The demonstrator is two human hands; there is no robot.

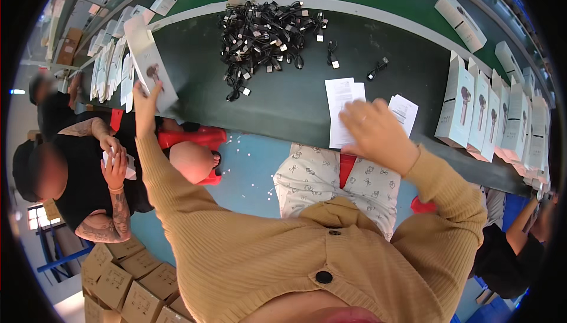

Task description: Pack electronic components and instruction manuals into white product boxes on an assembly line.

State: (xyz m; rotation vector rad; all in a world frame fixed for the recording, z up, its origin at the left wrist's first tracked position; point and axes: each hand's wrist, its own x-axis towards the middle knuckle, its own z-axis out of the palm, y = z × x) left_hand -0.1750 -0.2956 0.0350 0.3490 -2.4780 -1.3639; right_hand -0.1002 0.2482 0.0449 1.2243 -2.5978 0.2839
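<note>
My left hand (146,103) grips the lower left part of a slim white box (150,63), its thumb on the front, which bears a picture of a small handheld device. The box stands tilted at the left end of the dark table. Over a stack of white printed leaflets (336,103) near the front edge is my right hand (375,131), back up, with fingers bent and thumb apart. The hand covers part of the leaflets; whether its fingertips touch them is hidden. A second small stack of folded leaflets (404,112) lies just right of it.
A heap of black charging cables (263,36) covers the table's back middle, with two loose cables (378,68) to its right. White boxes (458,101) stand in a row at right; more (109,75) stand far left. A co-worker (88,169) sits left; cartons (142,281) are stacked below.
</note>
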